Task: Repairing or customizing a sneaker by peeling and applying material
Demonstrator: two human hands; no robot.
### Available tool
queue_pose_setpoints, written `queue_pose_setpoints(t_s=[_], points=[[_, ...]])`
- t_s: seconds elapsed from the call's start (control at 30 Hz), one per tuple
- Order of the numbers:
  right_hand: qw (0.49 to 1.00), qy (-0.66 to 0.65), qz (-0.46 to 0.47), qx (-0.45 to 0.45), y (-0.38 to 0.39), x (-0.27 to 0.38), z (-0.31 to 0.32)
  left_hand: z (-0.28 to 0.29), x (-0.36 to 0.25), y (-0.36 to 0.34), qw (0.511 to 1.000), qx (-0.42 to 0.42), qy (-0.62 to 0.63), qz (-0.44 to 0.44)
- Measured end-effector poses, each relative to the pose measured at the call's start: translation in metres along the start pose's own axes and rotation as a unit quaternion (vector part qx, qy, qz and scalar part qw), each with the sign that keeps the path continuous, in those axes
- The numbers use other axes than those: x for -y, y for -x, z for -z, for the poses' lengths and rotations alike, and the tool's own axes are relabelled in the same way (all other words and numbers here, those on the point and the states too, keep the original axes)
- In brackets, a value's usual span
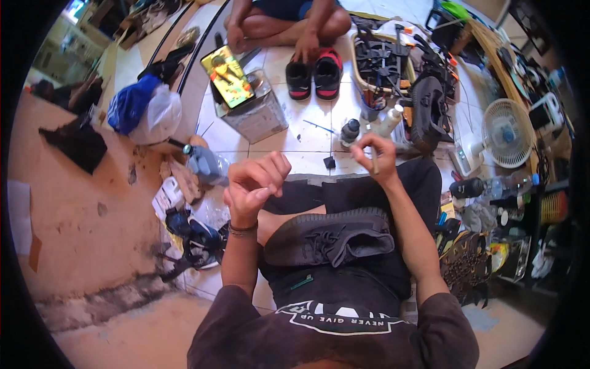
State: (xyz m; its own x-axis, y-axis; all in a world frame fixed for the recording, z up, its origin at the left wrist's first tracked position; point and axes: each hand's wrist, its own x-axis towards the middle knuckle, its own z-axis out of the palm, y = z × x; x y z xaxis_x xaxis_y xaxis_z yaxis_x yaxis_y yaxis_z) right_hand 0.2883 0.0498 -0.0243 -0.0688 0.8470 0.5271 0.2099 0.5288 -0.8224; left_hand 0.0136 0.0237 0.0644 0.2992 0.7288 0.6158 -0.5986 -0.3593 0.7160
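A dark grey knit sneaker (329, 237) lies on its side across my lap, its opening to the right and laces in place. My left hand (255, 184) is raised beyond the sneaker's toe with fingers curled in and thumb pressed against them; anything inside is hidden. Higher up on the right, my right hand (376, 157) pinches a slim, stick-like tool (375, 162) pointing down; its exact kind is unclear. Neither hand touches the sneaker. A matching dark sneaker (428, 114) stands at the right, beside a basket. A dark bottle (350, 131) is just beyond my right hand.
A phone (227, 77) leans on a grey box (255, 117). Another person (289, 27) sits opposite, a hand near black-and-red shoes (314, 75). A basket (384, 61) of tools, a white bottle (391, 120) and a fan (507, 132) stand right; a jug (206, 163) stands left.
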Motion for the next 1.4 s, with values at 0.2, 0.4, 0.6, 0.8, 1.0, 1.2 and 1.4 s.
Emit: queue_pose_setpoints(t_s=[0.2,0.4,0.6,0.8,1.0,1.2,1.4], points=[[0.997,-0.066,-0.023,-0.021,0.002,0.024,0.001,-0.019,-0.03,0.011,0.997,-0.007,0.051,-0.062],[0.997,-0.049,-0.055,0.034,-0.005,0.046,0.031,-0.025,-0.035,0.01,0.994,0.022,0.085,-0.069],[0.998,0.038,-0.03,-0.035,-0.009,0.002,0.059,-0.017,-0.016,-0.017,0.988,0.062,0.085,-0.11],[0.982,0.112,-0.151,-0.015,-0.008,-0.03,0.036,0.037,0.079,-0.073,1.0,-0.007,0.009,-0.029],[0.973,0.117,-0.196,-0.027,-0.004,-0.065,0.022,0.089,0.19,-0.036,0.983,-0.047,-0.051,0.173],[0.964,0.015,-0.263,-0.033,-0.007,-0.084,0.024,0.079,0.197,-0.047,0.985,-0.025,-0.012,0.171],[0.955,-0.021,-0.287,-0.068,-0.006,-0.091,0.026,0.082,0.19,-0.048,0.986,-0.026,-0.047,0.158]])
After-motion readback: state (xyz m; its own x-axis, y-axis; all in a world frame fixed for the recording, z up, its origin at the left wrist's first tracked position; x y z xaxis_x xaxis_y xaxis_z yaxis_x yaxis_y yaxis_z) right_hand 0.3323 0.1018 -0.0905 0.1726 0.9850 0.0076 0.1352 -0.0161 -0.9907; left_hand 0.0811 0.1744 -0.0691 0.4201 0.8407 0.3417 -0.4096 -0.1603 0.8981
